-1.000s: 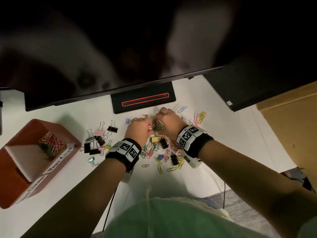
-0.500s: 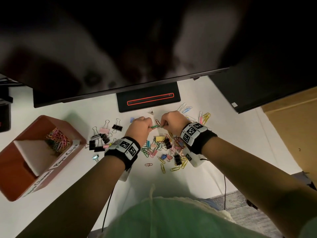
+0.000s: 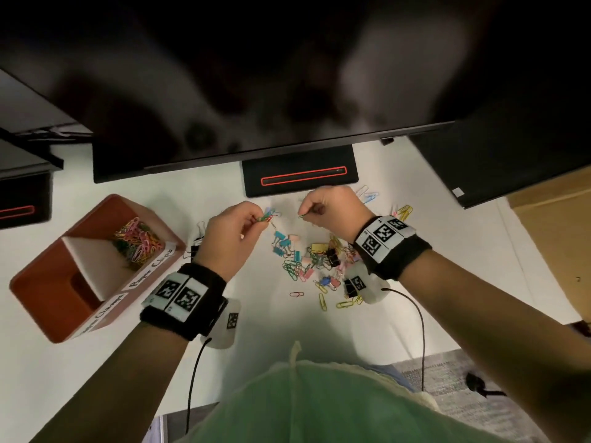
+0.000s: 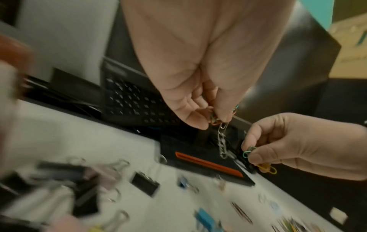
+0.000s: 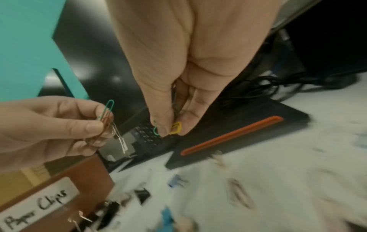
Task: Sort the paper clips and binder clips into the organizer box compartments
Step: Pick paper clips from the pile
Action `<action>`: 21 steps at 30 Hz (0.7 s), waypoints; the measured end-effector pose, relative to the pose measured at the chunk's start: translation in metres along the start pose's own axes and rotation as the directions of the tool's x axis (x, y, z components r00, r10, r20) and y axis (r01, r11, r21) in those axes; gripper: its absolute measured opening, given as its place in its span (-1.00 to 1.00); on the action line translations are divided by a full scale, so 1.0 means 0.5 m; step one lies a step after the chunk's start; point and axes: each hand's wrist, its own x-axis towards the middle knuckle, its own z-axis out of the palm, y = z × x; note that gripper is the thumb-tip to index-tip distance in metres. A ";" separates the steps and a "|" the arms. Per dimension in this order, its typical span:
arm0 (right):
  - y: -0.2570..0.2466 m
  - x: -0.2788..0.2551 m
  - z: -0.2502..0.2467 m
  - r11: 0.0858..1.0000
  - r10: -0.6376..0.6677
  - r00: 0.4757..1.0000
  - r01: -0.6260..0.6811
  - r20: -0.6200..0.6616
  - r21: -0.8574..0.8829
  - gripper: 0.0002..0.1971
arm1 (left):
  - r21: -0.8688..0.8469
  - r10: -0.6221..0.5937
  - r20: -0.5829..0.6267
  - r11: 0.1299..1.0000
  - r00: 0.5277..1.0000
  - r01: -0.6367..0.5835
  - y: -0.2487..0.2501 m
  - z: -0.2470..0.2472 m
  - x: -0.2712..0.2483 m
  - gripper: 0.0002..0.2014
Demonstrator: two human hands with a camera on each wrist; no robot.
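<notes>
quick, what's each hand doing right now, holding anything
Left hand: closed, pinching a bunch of paper clips, a silver one dangling.
Right hand: closed, pinching green and yellow paper clips.

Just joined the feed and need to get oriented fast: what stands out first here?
Both hands are raised over the desk, the left hand and the right hand each pinching coloured paper clips. A mixed pile of clips lies below them. The orange organizer box sits at left, with paper clips in its far compartment.
</notes>
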 end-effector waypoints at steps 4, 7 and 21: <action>-0.123 0.046 0.049 0.985 -0.173 0.985 0.173 -0.019 -0.007 -0.93 | -0.043 -0.113 -0.118 0.993 0.987 0.108 -0.048 -0.121 -0.069 -0.93; -0.234 0.089 0.115 0.959 -0.282 0.959 0.282 -0.020 0.010 -0.93 | -0.084 -0.273 -0.195 0.962 0.942 0.262 -0.099 -0.204 -0.113 -0.96; -0.346 0.114 0.300 0.972 -0.230 0.970 0.224 0.085 0.074 -0.78 | 0.091 -0.252 -0.222 0.956 0.942 0.277 -0.189 -0.275 -0.129 -0.66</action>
